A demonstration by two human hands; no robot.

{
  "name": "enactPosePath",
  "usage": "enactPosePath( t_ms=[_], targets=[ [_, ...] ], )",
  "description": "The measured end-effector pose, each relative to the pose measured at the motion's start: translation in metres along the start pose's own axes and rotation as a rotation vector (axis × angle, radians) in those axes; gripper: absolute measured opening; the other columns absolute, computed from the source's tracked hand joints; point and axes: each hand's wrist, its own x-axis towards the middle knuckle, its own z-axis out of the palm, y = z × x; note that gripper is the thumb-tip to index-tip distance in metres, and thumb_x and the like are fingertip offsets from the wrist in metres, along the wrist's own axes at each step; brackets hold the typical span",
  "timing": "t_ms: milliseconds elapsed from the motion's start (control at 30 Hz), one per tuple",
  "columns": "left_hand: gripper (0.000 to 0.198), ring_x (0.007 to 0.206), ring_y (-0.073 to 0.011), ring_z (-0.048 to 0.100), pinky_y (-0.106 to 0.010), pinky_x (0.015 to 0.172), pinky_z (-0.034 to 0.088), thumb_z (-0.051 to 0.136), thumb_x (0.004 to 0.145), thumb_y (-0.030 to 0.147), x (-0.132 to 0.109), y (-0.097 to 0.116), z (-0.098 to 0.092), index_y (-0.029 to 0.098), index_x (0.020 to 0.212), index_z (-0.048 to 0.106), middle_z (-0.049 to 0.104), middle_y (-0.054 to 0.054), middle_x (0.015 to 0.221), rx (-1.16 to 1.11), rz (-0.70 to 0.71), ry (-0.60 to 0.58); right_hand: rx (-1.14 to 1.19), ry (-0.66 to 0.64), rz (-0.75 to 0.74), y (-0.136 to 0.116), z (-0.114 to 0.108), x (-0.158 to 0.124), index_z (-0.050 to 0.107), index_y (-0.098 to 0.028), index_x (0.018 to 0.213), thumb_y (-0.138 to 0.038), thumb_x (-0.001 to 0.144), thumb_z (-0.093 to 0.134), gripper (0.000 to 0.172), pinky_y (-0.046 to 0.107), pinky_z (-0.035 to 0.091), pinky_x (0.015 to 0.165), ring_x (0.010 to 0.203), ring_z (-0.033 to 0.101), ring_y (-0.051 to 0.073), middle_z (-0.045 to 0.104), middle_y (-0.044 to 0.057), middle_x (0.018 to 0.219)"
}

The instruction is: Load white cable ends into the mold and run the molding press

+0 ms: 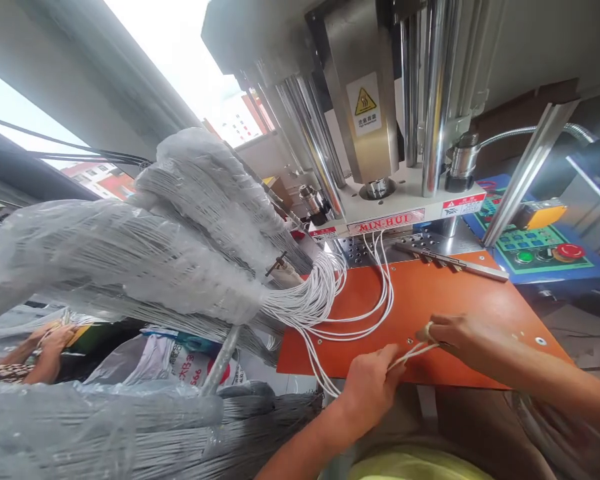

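Close to the front edge of the orange board (430, 290), my left hand (371, 381) is closed around a few thin white cables (413, 351). Their far ends run on to my right hand (453, 333), whose fingers pinch them. The tips between those fingers are partly hidden. Behind my left hand the cables lead back toward a thick looped bundle of white cables (325, 287) at the board's left side. Two or three other white cables (391, 293) curve over the board into the slot of the press (387, 222).
Plastic-wrapped cable bundles (155, 253) hang at left, more lie below. Metal bars (455, 261) rest on the board's back edge. A blue control box (550, 250) with green and red buttons stands at right. At far left, another person's hands (55, 337) hold something pale.
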Motion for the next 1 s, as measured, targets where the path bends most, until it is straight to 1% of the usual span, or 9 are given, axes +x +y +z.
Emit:
enactPosePath(
  t_ms=[133,200,267,367,433,600,833,900,1000],
  targets=[
    [0.039,0.051,-0.0102,0.050,-0.022,0.051,0.035,0.045,0.092,0.050,0.027,0.005,0.020,0.017,0.107,0.057,0.058,0.000,0.065,-0.538,-0.171,-0.234,-0.127,-0.135,-0.012,-0.011,0.008,0.033,0.060,-0.022,0.076,-0.008,0.078,0.049,0.018,0.027,0.030,0.047,0.054,0.060,0.014,0.065,0.001,0.070],
    [0.048,0.041,-0.0059,0.037,-0.020,0.044,0.024,0.046,0.088,0.060,0.037,0.001,0.024,0.015,0.102,0.055,0.049,0.005,0.056,-0.778,-0.255,-0.246,-0.163,-0.078,-0.019,-0.006,0.008,0.036,0.063,-0.022,0.090,-0.010,0.077,0.053,0.020,0.029,0.039,0.055,0.063,0.063,0.018,0.067,0.004,0.078],
    [0.051,0.040,-0.0042,0.029,-0.020,0.041,0.015,0.053,0.083,0.064,0.042,-0.003,0.022,0.014,0.096,0.055,0.043,0.007,0.052,-0.895,-0.306,-0.232,-0.184,0.012,-0.046,0.009,0.000,0.029,0.059,-0.025,0.115,-0.015,0.075,0.061,0.041,0.037,0.045,0.072,0.088,0.064,0.025,0.069,0.008,0.099],
    [0.049,0.039,-0.0029,0.024,-0.021,0.040,0.010,0.057,0.081,0.062,0.042,-0.006,0.014,0.014,0.092,0.056,0.042,0.007,0.053,-0.963,-0.375,-0.307,-0.184,0.059,-0.031,0.036,-0.012,0.014,0.043,-0.032,0.139,-0.017,0.075,0.064,0.069,0.047,0.044,0.085,0.120,0.050,0.033,0.055,0.011,0.134],
    [0.046,0.038,-0.0021,0.022,-0.021,0.041,0.012,0.055,0.084,0.059,0.041,-0.007,0.008,0.013,0.091,0.057,0.043,0.007,0.054,-0.976,-0.385,-0.364,-0.115,0.045,-0.037,0.050,-0.015,0.007,0.043,-0.036,0.139,-0.017,0.083,0.056,0.061,0.046,0.045,0.086,0.124,0.047,0.031,0.048,0.009,0.141],
    [0.047,0.039,-0.0036,0.033,-0.021,0.041,0.019,0.052,0.085,0.059,0.047,-0.002,0.005,0.013,0.094,0.058,0.047,0.005,0.058,-0.931,-0.373,-0.444,0.098,0.055,-0.135,0.054,-0.004,0.009,0.058,-0.028,0.124,-0.019,0.096,0.035,0.037,0.034,0.048,0.085,0.103,0.055,0.019,0.062,0.007,0.117],
    [0.048,0.044,-0.0048,0.043,-0.020,0.043,0.026,0.065,0.073,0.060,0.072,0.017,0.018,0.015,0.085,0.052,0.054,0.003,0.065,-0.949,-0.454,-0.488,-0.181,0.120,-0.144,0.016,0.030,0.014,0.066,-0.017,0.085,-0.008,0.086,0.046,0.021,0.039,0.049,0.070,0.079,0.053,0.024,0.062,0.010,0.086],
    [0.046,0.041,-0.0035,0.041,-0.020,0.040,0.020,0.066,0.073,0.057,0.076,0.018,0.021,0.015,0.084,0.051,0.055,0.002,0.066,-0.938,-0.435,-0.404,-0.092,0.141,-0.140,0.016,0.026,0.010,0.065,-0.018,0.105,-0.009,0.086,0.044,0.029,0.038,0.049,0.077,0.091,0.055,0.024,0.064,0.010,0.102],
    [0.043,0.036,-0.0032,0.036,-0.021,0.037,0.013,0.062,0.076,0.048,0.081,0.015,0.022,0.014,0.100,0.053,0.058,0.002,0.064,-0.931,-0.395,-0.285,0.025,0.197,-0.066,0.042,0.005,0.004,0.042,-0.027,0.139,-0.007,0.087,0.036,0.056,0.037,0.045,0.092,0.119,0.048,0.021,0.051,0.007,0.136]
  ],
)
